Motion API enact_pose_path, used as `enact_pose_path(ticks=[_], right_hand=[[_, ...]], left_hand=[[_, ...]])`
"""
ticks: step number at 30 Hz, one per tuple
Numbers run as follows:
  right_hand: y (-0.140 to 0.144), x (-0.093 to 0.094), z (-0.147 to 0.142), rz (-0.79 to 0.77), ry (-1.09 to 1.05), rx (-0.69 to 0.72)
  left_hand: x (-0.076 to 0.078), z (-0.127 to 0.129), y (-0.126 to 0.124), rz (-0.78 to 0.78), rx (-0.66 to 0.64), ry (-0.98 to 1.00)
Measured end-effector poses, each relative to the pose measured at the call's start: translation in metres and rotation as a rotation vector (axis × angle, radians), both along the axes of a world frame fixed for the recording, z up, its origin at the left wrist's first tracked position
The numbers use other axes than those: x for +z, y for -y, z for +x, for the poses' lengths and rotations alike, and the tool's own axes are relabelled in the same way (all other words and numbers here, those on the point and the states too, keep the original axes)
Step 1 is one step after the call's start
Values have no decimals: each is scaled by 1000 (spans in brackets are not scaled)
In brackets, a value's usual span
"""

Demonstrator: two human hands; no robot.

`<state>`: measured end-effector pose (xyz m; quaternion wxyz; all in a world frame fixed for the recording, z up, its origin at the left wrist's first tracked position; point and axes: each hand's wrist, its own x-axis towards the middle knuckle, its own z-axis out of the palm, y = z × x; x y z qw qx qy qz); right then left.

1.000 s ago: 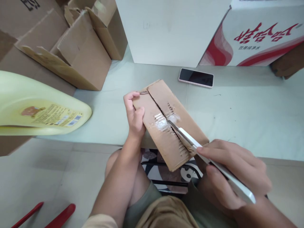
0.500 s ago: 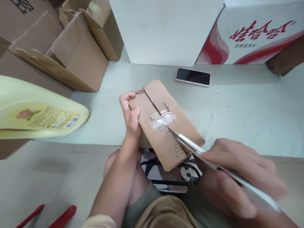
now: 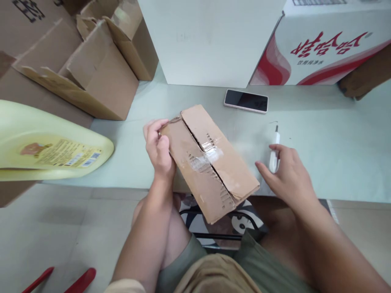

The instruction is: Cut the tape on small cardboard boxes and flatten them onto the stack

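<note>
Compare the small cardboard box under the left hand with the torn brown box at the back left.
The small cardboard box is flat, its flaps closed along a taped seam, gripped at a corner by the left hand. The torn brown box is bigger, stands untouched with ragged flaps open. Both are plain brown corrugated cardboard on the pale table.

One small carton (image 3: pixel 207 160), one knife (image 3: pixel 274 152), one phone (image 3: pixel 246 100), one yellow bottle (image 3: pixel 45 146)

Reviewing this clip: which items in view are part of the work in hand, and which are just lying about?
In hand:
- small cardboard box, taped seam slit, its far corner in the left hand grip
- white box cutter, lying on the table under the right hand

Lying about:
- smartphone
- yellow bottle
- opened cardboard cartons
- red-and-white printed carton
- red handles
</note>
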<state>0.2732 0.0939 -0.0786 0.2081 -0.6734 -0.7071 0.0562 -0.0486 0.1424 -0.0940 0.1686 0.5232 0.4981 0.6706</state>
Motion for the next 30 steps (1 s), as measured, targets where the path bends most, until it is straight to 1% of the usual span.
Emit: enact_pose_path(ticks=[2,3,4,6,8,9,11,13,16,18,20,22,24,27,28,30], right_hand=[[0,-9,6,-170,78,-52],[1,-12,7,-228,107,-61],[1,-15,8,-254,131,-61],[0,-18,8,-206,159,-40],[-1,-17,6,-111,133,33],[-2,-16,5,-91,92,100],[-3,-13,1,-116,-7,256],[-2,-12,-3,-165,-57,365],[3,-12,-10,-231,-33,481],[7,-13,-14,-291,-8,551],[10,-14,-17,-338,5,569],[11,-12,-20,-384,-5,574],[10,-8,-23,-427,-64,608],[8,0,-27,-475,-261,669],[7,2,-28,-491,-344,663],[7,5,-29,-490,-516,611]], left_hand=[[3,0,-1,67,10,-37],[5,1,-1,88,7,-41],[6,2,-2,98,4,-32],[8,5,-4,86,-2,11],[9,7,-5,41,-27,77],[9,7,-5,13,-47,115],[9,5,-5,-42,-80,172],[9,2,-5,-68,-70,164],[14,-3,-3,-22,-12,93],[19,-6,0,32,1,82],[24,-9,4,72,-10,149],[27,-11,6,98,-22,267],[25,-13,6,107,-13,362],[19,-18,-1,71,41,454],[17,-19,-3,55,54,486],[17,-19,-5,-14,0,557]])
